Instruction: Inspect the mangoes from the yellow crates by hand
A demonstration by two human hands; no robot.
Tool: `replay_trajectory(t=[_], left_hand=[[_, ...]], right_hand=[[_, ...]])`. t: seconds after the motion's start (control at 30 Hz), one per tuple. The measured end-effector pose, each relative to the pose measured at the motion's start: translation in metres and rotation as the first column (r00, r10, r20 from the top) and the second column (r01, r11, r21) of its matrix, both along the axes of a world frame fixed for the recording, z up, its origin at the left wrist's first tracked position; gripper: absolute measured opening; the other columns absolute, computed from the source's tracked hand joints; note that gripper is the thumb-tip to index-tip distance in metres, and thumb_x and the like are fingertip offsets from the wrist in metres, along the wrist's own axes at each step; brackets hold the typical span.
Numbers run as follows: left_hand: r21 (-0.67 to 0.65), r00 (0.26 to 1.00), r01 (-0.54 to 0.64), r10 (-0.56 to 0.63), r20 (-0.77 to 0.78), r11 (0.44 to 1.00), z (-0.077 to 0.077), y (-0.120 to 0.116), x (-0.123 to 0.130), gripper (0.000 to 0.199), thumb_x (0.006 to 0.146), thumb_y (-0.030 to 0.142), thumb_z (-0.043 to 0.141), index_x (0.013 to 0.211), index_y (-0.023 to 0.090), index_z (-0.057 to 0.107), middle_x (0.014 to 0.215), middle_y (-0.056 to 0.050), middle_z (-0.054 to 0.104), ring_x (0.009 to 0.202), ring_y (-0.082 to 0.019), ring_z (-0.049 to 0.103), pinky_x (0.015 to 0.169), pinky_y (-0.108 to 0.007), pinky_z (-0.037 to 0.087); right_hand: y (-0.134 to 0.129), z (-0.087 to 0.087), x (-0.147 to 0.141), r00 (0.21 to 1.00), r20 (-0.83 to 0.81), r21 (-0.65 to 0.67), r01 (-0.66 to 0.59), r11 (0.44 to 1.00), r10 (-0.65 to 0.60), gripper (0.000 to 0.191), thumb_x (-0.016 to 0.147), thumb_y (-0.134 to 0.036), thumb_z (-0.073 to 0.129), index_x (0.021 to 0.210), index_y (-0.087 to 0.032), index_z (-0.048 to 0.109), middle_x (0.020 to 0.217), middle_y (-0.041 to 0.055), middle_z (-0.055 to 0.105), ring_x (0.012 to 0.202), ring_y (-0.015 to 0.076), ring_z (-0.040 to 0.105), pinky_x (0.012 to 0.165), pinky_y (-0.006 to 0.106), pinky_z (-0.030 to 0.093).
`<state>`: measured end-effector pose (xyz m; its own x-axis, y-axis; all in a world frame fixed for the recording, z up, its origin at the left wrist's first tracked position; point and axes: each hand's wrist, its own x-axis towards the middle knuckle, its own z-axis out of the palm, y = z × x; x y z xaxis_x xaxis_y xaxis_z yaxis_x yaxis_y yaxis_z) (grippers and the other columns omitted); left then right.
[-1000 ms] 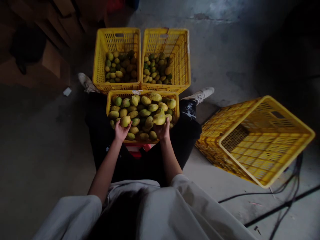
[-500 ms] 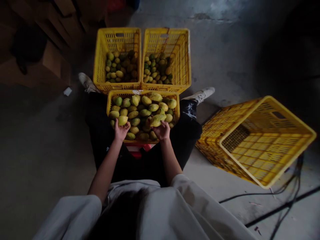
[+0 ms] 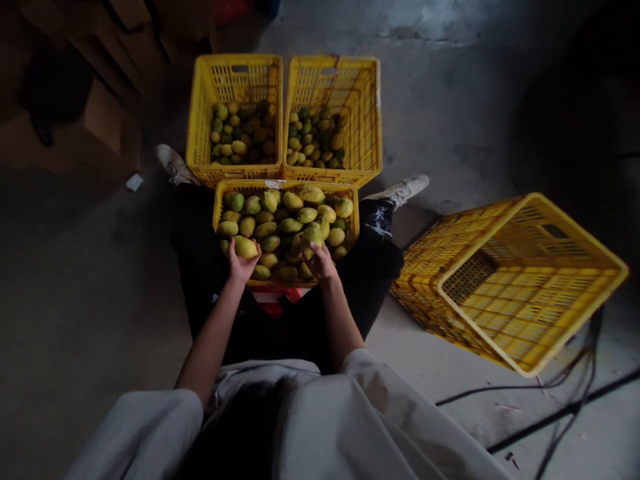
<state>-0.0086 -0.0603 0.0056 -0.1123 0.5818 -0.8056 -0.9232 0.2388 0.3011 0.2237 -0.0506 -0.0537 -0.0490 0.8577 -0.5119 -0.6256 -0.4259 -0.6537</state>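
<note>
Between my legs stands a yellow crate (image 3: 216, 212) filled with greenish-yellow oval fruits. Over its front left part, my left hand (image 3: 243, 264) is closed around a yellow fruit (image 3: 245, 247), which rests on the palm and fingers. My right hand (image 3: 321, 262) grips a greenish-yellow fruit (image 3: 313, 235) above the crate's right half, with the thumb against its near side. Part of each hand's fingers is hidden by its fruit.
Two yellow crates (image 3: 235, 171) (image 3: 333, 175) with smaller heaps of fruit stand just beyond. A tilted yellow crate (image 3: 530, 287) lies at the right, near black cables (image 3: 565, 413). Cardboard boxes (image 3: 103, 120) are at the upper left.
The fruit in my right hand has turned from lying sideways to more upright. The fruit in my left hand has rolled slightly and sits a little lower.
</note>
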Motion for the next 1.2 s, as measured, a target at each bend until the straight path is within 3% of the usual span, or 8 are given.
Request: replay_trajectory(t=[0.17,0.3,0.4,0.53,0.73,0.87,1.0,1.2], left_hand=[[0.041,0.999,-0.051,0.051,-0.001,0.998,-0.008,-0.004,-0.002,0.040,0.107,0.040,0.042,0.111,0.019,0.075,0.098,-0.011,0.077,0.105,-0.026,0.077,0.084,-0.037,0.067],[0.030,1.000,0.014,-0.014,-0.026,0.999,-0.011,-0.003,-0.004,0.037,0.105,0.037,0.047,0.121,0.019,0.075,0.109,-0.014,0.079,0.115,-0.029,0.076,0.077,-0.032,0.064],[0.044,0.996,0.065,-0.062,-0.062,0.997,-0.010,-0.001,-0.003,0.035,0.109,0.038,0.048,0.123,0.021,0.075,0.118,-0.011,0.080,0.108,-0.023,0.078,0.069,-0.025,0.059],[0.010,0.981,0.167,-0.165,-0.100,0.986,-0.009,0.001,0.002,0.028,0.111,0.033,0.052,0.123,0.022,0.075,0.115,-0.008,0.081,0.092,-0.017,0.078,0.065,-0.020,0.056],[-0.041,0.949,0.304,-0.306,-0.077,0.952,-0.012,-0.002,0.005,0.040,0.103,0.030,0.062,0.141,0.021,0.070,0.108,-0.009,0.082,0.101,-0.023,0.080,0.072,-0.025,0.059],[0.036,0.967,0.252,-0.250,-0.053,0.967,-0.008,-0.004,0.004,0.050,0.099,0.022,0.047,0.145,0.023,0.069,0.104,-0.009,0.082,0.100,-0.025,0.080,0.069,-0.028,0.057],[0.041,0.982,0.185,-0.183,-0.054,0.982,-0.007,-0.003,0.004,0.055,0.095,0.016,0.046,0.144,0.025,0.069,0.117,-0.009,0.083,0.101,-0.025,0.080,0.075,-0.031,0.059],[-0.026,0.982,0.180,-0.181,-0.056,0.983,-0.012,0.000,0.003,0.025,0.097,0.019,0.056,0.116,0.021,0.072,0.092,-0.005,0.079,0.083,-0.019,0.077,0.074,-0.027,0.057]], right_hand=[[0.001,0.010,-0.001,1.000,-0.015,0.042,-0.023,0.999,0.023,0.064,0.065,-0.032,0.093,0.124,-0.036,0.067,0.109,-0.0003,0.081,0.110,0.0274,0.077,0.086,0.042,0.069],[0.002,0.012,0.001,0.998,0.025,0.059,-0.053,0.997,0.052,0.067,0.066,-0.034,0.093,0.128,-0.038,0.067,0.114,-0.0005,0.080,0.117,0.0264,0.076,0.085,0.035,0.066],[0.001,0.010,0.000,0.998,0.059,0.044,-0.034,0.998,0.032,0.066,0.066,-0.039,0.094,0.127,-0.036,0.068,0.108,-0.0015,0.080,0.110,0.0236,0.078,0.075,0.029,0.062],[0.001,0.003,-0.006,0.998,0.054,0.010,0.017,1.000,-0.017,0.050,0.067,-0.043,0.095,0.108,-0.030,0.070,0.095,-0.0005,0.079,0.098,0.0231,0.078,0.072,0.029,0.063],[0.002,0.001,-0.010,0.995,-0.082,-0.084,0.054,0.995,-0.061,0.039,0.080,-0.061,0.082,0.098,-0.028,0.070,0.091,0.0029,0.080,0.107,0.0263,0.079,0.079,0.035,0.069],[0.000,0.008,-0.006,0.981,-0.191,-0.082,0.015,0.997,-0.030,0.055,0.076,-0.076,0.079,0.097,-0.026,0.073,0.091,0.0071,0.081,0.102,0.0323,0.081,0.080,0.046,0.071],[-0.001,0.013,-0.004,0.978,-0.208,-0.032,-0.009,0.999,0.003,0.053,0.069,-0.069,0.087,0.097,-0.028,0.071,0.096,0.0067,0.081,0.109,0.0360,0.080,0.086,0.055,0.071],[-0.001,0.021,-0.005,0.988,-0.142,-0.011,-0.056,0.998,0.054,0.044,0.075,-0.061,0.082,0.103,-0.030,0.067,0.096,0.0037,0.080,0.116,0.0326,0.078,0.091,0.050,0.069]])
